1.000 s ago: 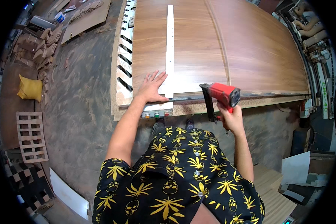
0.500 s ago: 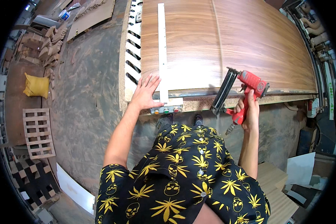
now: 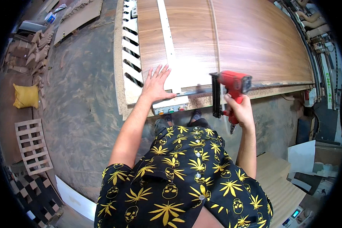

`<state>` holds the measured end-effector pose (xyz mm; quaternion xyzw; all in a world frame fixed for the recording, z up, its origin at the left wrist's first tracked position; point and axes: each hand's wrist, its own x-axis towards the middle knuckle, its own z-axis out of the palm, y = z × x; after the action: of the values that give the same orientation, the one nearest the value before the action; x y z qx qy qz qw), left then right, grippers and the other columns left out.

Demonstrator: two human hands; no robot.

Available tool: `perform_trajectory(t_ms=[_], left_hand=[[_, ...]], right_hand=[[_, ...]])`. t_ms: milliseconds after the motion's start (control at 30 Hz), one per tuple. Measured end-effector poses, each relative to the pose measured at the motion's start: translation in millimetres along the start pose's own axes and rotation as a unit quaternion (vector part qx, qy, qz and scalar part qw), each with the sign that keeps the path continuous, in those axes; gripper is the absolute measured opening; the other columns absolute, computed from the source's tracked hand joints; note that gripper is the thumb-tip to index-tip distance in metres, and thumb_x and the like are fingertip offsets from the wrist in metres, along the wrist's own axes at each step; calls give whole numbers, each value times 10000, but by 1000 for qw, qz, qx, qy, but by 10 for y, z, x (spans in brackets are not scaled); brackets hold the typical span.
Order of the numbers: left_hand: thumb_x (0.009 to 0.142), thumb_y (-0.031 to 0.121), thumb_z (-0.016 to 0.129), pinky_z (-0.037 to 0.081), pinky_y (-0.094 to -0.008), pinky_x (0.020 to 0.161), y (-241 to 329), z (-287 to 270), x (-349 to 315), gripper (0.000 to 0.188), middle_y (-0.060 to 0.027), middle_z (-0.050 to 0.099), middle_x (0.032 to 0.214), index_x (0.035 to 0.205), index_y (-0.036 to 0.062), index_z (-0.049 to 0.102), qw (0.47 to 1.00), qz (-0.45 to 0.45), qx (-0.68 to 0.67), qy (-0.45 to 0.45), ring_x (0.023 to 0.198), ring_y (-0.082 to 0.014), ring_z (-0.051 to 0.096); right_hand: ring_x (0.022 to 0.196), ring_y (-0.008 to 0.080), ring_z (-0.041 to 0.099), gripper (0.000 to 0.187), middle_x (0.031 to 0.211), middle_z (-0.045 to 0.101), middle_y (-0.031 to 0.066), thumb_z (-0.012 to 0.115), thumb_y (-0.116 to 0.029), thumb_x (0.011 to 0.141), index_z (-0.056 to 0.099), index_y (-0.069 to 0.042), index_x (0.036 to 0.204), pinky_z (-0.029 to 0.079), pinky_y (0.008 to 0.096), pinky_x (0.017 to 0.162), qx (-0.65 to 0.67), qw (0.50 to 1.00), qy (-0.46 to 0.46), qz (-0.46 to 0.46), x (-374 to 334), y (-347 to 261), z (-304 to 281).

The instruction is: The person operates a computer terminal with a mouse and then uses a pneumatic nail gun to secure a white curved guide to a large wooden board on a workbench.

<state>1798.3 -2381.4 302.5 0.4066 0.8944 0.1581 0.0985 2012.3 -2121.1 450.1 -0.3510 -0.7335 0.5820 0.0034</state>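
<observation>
Red nail gun (image 3: 231,89) sits clenched in the right hand (image 3: 239,110) at three o'clock; left hand (image 3: 155,85), fingers spread, presses the walnut-veneer panel (image 3: 247,41) beside the white strip (image 3: 167,38).

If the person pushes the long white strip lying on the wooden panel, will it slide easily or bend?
The long white flat strip lies flat on the smooth brown wood-grain panel, so it would probably slide easily. The left hand is pressed beside it. Being thin and long, it might flex if lifted by one end.
</observation>
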Motion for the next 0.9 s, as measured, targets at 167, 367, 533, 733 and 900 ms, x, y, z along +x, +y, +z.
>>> perform_trajectory(t_ms=[167, 367, 533, 733, 900], left_hand=[[664, 660, 780, 94, -506, 1280, -33, -76, -11, 1087, -40, 275, 1662, 1538, 138, 397, 1000, 9, 17, 1, 1547, -264, 202], [674, 668, 759, 98, -529, 1272, -59, -64, -47, 1013, -12, 310, 1646, 1478, 131, 456, 999, 35, 15, 20, 1542, -280, 213], [668, 671, 761, 73, -563, 1262, -60, -137, -178, 1023, -23, 336, 1628, 1484, 140, 447, 999, 31, 27, -2, 1534, -292, 231], [663, 681, 762, 50, -609, 1245, -30, -51, -142, 1065, -8, 332, 1636, 1541, 204, 394, 999, -1, 38, 33, 1536, -283, 230], [681, 697, 754, 39, -604, 1249, -53, -30, 41, 1059, 16, 326, 1644, 1561, 242, 380, 998, -36, 40, 26, 1540, -256, 229]], right_hand=[[805, 215, 685, 354, 884, 731, 170, 769, -252, 862, 684, 28, 1060, 535, 364, 777, -216, 972, -73, -64, -24, -199, 366], [750, 190, 647, 408, 816, 706, 131, 751, -340, 893, 691, 19, 1078, 531, 372, 756, -179, 971, -158, 2, 186, -170, 706], [802, 199, 669, 407, 865, 725, 141, 755, -341, 897, 693, 23, 1068, 535, 375, 796, -199, 968, -152, 17, 270, -271, 774], [847, 207, 687, 441, 908, 739, 157, 766, -351, 891, 686, 20, 1115, 536, 376, 824, -194, 970, -145, 17, 319, -261, 726], [878, 220, 694, 454, 937, 741, 168, 765, -355, 892, 682, 21, 1132, 533, 381, 841, -196, 969, -151, 4, 384, -144, 710]])
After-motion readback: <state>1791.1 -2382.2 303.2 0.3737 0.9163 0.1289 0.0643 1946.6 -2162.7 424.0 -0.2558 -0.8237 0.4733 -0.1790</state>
